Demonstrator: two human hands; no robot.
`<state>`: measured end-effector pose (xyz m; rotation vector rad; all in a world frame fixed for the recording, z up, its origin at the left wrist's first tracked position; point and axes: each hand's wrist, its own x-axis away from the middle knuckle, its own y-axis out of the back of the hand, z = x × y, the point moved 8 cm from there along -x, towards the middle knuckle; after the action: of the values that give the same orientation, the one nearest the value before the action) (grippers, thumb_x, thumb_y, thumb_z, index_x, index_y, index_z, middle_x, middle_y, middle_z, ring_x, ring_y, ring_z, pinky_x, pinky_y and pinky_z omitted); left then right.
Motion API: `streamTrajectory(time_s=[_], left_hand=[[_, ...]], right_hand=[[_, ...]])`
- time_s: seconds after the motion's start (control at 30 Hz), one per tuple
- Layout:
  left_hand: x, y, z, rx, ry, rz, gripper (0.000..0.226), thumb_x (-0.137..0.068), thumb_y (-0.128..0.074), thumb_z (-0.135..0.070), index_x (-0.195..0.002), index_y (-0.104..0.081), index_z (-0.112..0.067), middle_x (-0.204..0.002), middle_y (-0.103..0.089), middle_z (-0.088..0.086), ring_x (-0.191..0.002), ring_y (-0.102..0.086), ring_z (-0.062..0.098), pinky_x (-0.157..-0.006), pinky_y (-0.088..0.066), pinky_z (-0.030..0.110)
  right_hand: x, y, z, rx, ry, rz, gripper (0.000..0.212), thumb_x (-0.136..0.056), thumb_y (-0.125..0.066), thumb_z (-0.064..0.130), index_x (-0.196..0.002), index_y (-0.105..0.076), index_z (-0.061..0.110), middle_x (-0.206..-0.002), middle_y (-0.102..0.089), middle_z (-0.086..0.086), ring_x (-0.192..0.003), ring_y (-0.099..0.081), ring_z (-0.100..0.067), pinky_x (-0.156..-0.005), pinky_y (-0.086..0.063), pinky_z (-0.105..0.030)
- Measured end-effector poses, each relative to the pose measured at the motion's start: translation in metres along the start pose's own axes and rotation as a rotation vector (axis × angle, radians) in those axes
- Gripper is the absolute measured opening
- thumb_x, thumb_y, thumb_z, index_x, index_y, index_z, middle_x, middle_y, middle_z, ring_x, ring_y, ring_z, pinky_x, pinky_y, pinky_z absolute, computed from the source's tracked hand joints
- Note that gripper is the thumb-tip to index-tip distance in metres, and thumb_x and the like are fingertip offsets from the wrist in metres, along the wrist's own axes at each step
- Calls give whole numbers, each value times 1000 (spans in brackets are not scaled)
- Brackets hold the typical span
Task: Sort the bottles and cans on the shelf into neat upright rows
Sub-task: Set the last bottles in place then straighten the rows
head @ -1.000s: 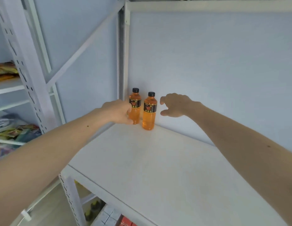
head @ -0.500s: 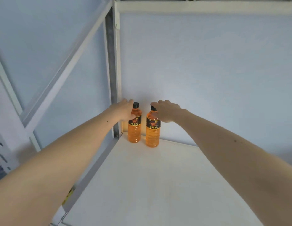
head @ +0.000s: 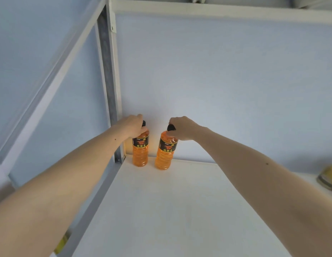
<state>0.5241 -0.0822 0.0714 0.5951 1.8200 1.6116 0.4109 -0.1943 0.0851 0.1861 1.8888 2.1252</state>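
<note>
Two orange drink bottles with black caps and black labels stand at the back left corner of the white shelf (head: 180, 210). My left hand (head: 133, 125) grips the neck of the left bottle (head: 140, 153), which stands upright against the corner post. My right hand (head: 182, 127) grips the cap and neck of the right bottle (head: 165, 154), which leans slightly to the right. A small gap separates the two bottles.
A grey upright post (head: 109, 89) and a diagonal brace (head: 50, 75) bound the shelf on the left. The blue wall runs behind. A yellowish can-like object (head: 328, 179) lies at the right edge of the shelf. The upper shelf rail (head: 217, 12) crosses overhead.
The view has moved closer to the corner. My right hand has closed round the right bottle's top and tilted it away from the left bottle, and my left hand has settled on the left bottle's neck.
</note>
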Motion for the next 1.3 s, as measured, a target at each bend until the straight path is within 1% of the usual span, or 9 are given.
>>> streamTrajectory(time_s=[0.1, 0.23, 0.4, 0.5, 0.6, 0.8, 1.07, 1.17, 1.3], left_hand=[[-1, 6, -9, -22, -28, -16, 40, -97, -51, -39, -120, -49, -7, -90, -52, 4, -78, -55, 18, -55, -39, 24], [2, 10, -26, -54, -85, -19, 33, -95, -53, -39, -108, -54, -8, -84, -52, 3, -75, -55, 17, -50, -35, 22], [2, 28, -58, -2, -122, -32, 35, -89, -59, -42, -72, -48, -13, -71, -53, 2, -67, -55, 18, -55, -39, 27], [4, 41, -98, 31, -198, -24, 38, -84, -64, -42, -65, -46, -15, -65, -52, 3, -60, -52, 17, -51, -37, 26], [9, 49, -148, 66, -283, -15, 38, -80, -66, -42, -63, -49, -13, -60, -54, 2, -55, -57, 18, -48, -38, 24], [31, 59, -262, 150, -452, 22, 39, -75, -67, -46, -70, -62, -7, -65, -66, 6, -56, -67, 22, -59, -52, 28], [109, 69, -442, 210, -677, 38, 42, -74, -69, -49, -72, -65, -8, -66, -67, 5, -55, -66, 19, -53, -48, 26], [145, 71, -509, 222, -728, 60, 41, -72, -70, -50, -70, -66, -10, -61, -67, 3, -51, -66, 17, -51, -50, 26], [193, 72, -596, 262, -791, 74, 45, -71, -72, -54, -61, -66, -10, -47, -62, -1, -42, -59, 13, -46, -40, 22]], right_hand=[[17, 4, -19, -26, -42, -15, 37, -93, -56, 40, -113, -56, 8, -102, -63, -8, -89, -58, -23, -71, -51, -33], [45, 10, -46, -78, -106, -10, 36, -92, -58, 38, -113, -57, 9, -101, -62, -8, -87, -58, -22, -59, -44, -24], [92, 28, -87, -59, -220, -10, 34, -90, -59, 36, -111, -58, 9, -101, -64, -8, -90, -61, -22, -69, -50, -29], [128, 41, -115, -35, -305, -34, 34, -89, -59, 37, -110, -58, 10, -101, -64, -7, -90, -60, -22, -73, -52, -32], [169, 55, -142, -34, -390, -63, 33, -89, -58, 38, -110, -57, 11, -100, -63, -6, -90, -60, -22, -72, -52, -31], [259, 88, -191, 28, -515, -122, 34, -90, -57, 41, -110, -58, 13, -96, -63, -3, -86, -59, -19, -60, -45, -24], [405, 123, -269, 116, -642, -133, 30, -88, -59, 43, -89, -57, 14, -79, -62, -4, -66, -55, -15, -53, -40, -25], [465, 134, -305, 135, -683, -107, 32, -88, -61, 44, -88, -61, 12, -77, -65, -5, -61, -57, -15, -54, -44, -27], [540, 145, -353, 176, -713, -76, 29, -89, -60, 44, -87, -61, 15, -76, -64, -3, -65, -59, -16, -61, -52, -29]])
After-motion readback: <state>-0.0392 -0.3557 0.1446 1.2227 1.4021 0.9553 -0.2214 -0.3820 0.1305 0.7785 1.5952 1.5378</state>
